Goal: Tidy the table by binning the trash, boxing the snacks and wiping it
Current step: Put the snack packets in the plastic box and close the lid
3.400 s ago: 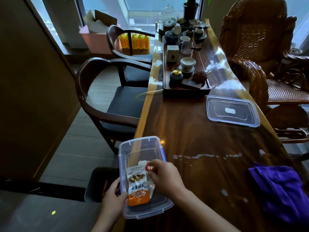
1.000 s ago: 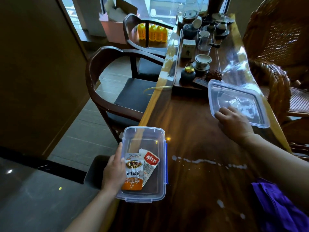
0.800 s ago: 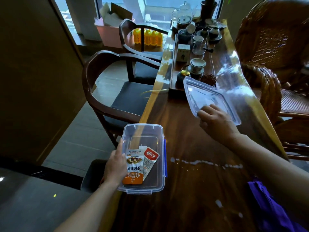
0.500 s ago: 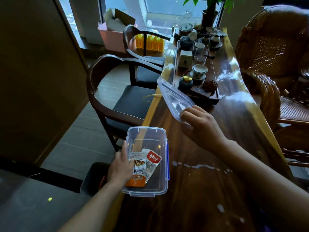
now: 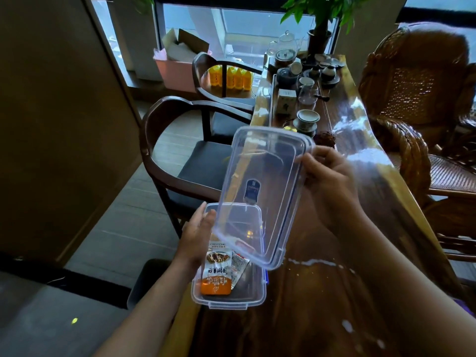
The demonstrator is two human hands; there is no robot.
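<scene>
Boxing the snacks: right hand point(image 5: 332, 186) pinches the lid point(image 5: 260, 197) above the box point(image 5: 229, 300), left hand point(image 5: 198, 235) open-fingered against its side; next, lower it square and press.

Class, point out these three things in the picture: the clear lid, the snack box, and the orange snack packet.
clear lid point(image 5: 260, 161): head view, its flat panel.
snack box point(image 5: 229, 304): head view, near rim.
orange snack packet point(image 5: 215, 286): head view, orange lower band.
</scene>
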